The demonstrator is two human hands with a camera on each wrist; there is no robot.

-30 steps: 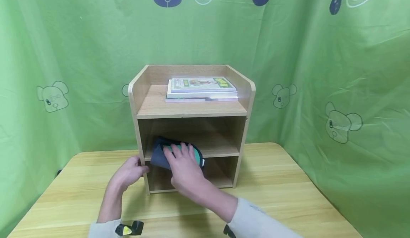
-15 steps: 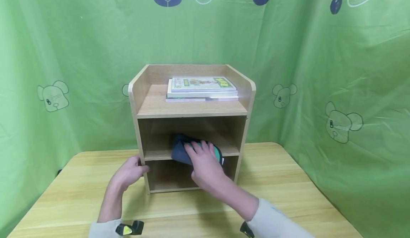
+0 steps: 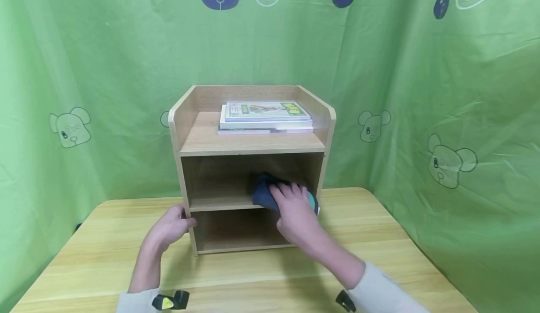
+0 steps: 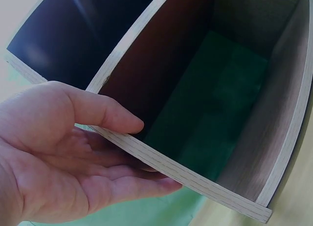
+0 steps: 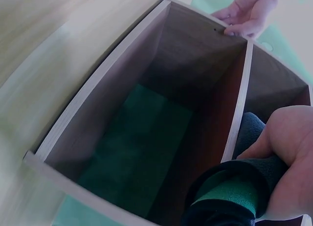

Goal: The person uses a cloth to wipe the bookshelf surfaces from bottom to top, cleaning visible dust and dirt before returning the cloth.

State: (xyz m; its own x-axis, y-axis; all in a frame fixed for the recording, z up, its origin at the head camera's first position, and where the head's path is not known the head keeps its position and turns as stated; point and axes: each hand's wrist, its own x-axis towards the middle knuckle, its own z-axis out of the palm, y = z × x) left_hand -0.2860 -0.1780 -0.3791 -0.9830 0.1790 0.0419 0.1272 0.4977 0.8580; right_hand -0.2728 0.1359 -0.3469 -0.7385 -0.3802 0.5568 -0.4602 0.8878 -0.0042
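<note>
A small wooden shelf (image 3: 249, 145) stands upright on the table, with an open top and two compartments below. At its left side panel, my left hand (image 3: 170, 227) grips the edge; the thumb (image 4: 115, 116) lies on the inner face and the fingers are on the outer side. My right hand (image 3: 297, 217) holds a folded dark blue and green cloth (image 3: 264, 195) with black trim, at the right end of the middle board's front edge. In the right wrist view the cloth (image 5: 230, 192) wraps over that board's edge, and part of it is hidden by the hand.
A stack of books (image 3: 267, 116) lies on the shelf's top board. The wooden table (image 3: 236, 285) extends around the shelf. Green printed curtains (image 3: 126, 69) hang behind and at both sides.
My right hand has slid to the right along the middle board with the cloth, from near the left panel to near the right one. The left hand and the shelf have stayed in place.
</note>
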